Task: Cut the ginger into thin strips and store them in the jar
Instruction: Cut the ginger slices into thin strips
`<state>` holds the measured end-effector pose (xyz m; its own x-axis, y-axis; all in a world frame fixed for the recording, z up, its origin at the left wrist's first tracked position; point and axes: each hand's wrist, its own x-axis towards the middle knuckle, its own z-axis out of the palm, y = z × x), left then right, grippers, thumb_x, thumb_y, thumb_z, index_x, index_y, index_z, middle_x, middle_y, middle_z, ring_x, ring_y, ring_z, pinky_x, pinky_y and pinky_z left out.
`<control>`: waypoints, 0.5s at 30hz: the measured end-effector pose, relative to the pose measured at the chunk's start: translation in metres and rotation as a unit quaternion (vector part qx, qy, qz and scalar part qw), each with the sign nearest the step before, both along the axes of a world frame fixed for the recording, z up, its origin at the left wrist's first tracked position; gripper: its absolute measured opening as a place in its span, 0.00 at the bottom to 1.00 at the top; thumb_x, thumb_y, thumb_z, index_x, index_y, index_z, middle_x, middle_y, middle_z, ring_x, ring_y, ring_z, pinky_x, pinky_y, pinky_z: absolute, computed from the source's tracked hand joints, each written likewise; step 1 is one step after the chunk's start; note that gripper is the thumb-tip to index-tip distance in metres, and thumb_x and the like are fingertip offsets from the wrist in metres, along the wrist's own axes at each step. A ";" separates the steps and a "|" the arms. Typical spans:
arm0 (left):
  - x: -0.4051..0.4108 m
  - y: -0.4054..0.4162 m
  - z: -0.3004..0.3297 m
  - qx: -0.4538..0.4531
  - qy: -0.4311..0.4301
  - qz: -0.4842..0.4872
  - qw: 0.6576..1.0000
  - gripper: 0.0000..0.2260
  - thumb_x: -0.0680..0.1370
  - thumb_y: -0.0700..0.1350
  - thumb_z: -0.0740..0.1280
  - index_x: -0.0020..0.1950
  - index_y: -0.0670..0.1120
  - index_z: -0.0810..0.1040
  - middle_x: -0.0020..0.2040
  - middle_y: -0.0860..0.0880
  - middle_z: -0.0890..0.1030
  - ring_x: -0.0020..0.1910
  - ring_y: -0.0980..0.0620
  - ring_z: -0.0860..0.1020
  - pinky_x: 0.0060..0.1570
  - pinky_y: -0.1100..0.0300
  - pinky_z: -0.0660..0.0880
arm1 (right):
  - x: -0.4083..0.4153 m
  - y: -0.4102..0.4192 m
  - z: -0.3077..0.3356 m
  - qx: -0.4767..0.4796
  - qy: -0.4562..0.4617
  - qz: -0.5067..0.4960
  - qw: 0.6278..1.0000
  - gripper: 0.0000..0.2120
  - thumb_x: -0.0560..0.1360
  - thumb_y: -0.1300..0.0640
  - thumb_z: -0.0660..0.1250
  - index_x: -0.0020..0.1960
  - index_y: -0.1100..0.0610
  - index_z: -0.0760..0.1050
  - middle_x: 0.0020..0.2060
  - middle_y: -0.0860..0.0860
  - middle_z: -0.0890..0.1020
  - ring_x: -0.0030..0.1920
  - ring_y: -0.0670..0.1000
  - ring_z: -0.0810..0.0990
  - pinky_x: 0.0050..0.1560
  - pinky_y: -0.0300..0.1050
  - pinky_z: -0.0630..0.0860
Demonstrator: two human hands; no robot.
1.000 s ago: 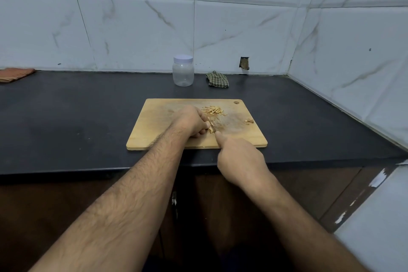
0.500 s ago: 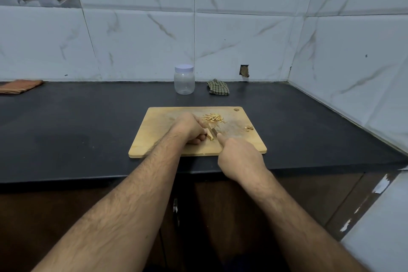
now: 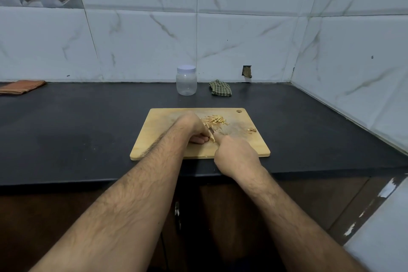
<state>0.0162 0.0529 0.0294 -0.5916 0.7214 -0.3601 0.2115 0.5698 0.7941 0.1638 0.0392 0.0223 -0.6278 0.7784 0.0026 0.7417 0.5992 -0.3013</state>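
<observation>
A wooden cutting board (image 3: 167,148) lies on the black counter. My left hand (image 3: 192,127) curls over a piece of ginger (image 3: 211,137) near the board's middle and holds it down. My right hand (image 3: 235,153) grips a knife (image 3: 211,130); its handle is hidden in my fist and the blade meets the ginger beside my left fingers. A small pile of cut ginger strips (image 3: 215,119) sits just beyond the hands. A few scraps (image 3: 251,130) lie toward the board's right edge. The clear plastic jar (image 3: 186,80) with a pale lid on stands at the back by the wall.
A folded green checked cloth (image 3: 220,88) lies right of the jar. An orange cloth (image 3: 21,86) rests at the far left of the counter (image 3: 77,130). Tiled walls close the back and the right side; the counter's front edge runs under my forearms.
The head camera has tilted up a little, so the board sits lower in view. Both hands stay at the same spot on the board, the knife working at the ginger.
</observation>
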 end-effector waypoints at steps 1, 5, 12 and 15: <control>0.000 0.001 0.000 -0.004 -0.001 -0.004 1.000 0.07 0.77 0.35 0.70 0.39 0.40 0.77 0.33 0.45 0.79 0.30 0.54 0.77 0.31 0.64 0.78 | 0.000 0.000 0.000 0.000 -0.006 0.001 1.000 0.31 0.77 0.64 0.58 0.77 0.44 0.62 0.60 0.53 0.78 0.58 0.55 0.77 0.46 0.47 0.74; 0.001 0.002 0.002 -0.020 0.002 -0.017 1.000 0.08 0.78 0.36 0.68 0.39 0.41 0.76 0.34 0.46 0.78 0.31 0.55 0.76 0.28 0.66 0.76 | -0.003 0.001 0.004 -0.001 -0.018 0.003 1.000 0.30 0.77 0.64 0.58 0.75 0.44 0.64 0.59 0.53 0.79 0.57 0.55 0.77 0.44 0.47 0.71; -0.003 0.008 -0.002 -0.024 0.008 0.002 1.000 0.07 0.77 0.37 0.71 0.39 0.39 0.78 0.27 0.46 0.80 0.29 0.54 0.78 0.34 0.63 0.78 | 0.021 -0.013 -0.006 0.006 -0.025 0.015 1.000 0.32 0.77 0.66 0.57 0.77 0.45 0.59 0.54 0.52 0.78 0.47 0.54 0.74 0.40 0.48 0.72; -0.002 0.007 0.001 -0.038 0.010 -0.006 0.999 0.06 0.77 0.38 0.71 0.40 0.40 0.78 0.24 0.48 0.80 0.30 0.55 0.78 0.38 0.64 0.78 | 0.036 -0.019 -0.008 0.002 -0.021 0.011 1.000 0.30 0.77 0.66 0.56 0.76 0.46 0.60 0.53 0.53 0.79 0.46 0.53 0.72 0.41 0.48 0.74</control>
<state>0.0137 0.0600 0.0303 -0.5915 0.6986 -0.4027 0.2337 0.6265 0.7436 0.1994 0.0201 0.0143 -0.6441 0.7647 -0.0209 0.7407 0.6166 -0.2667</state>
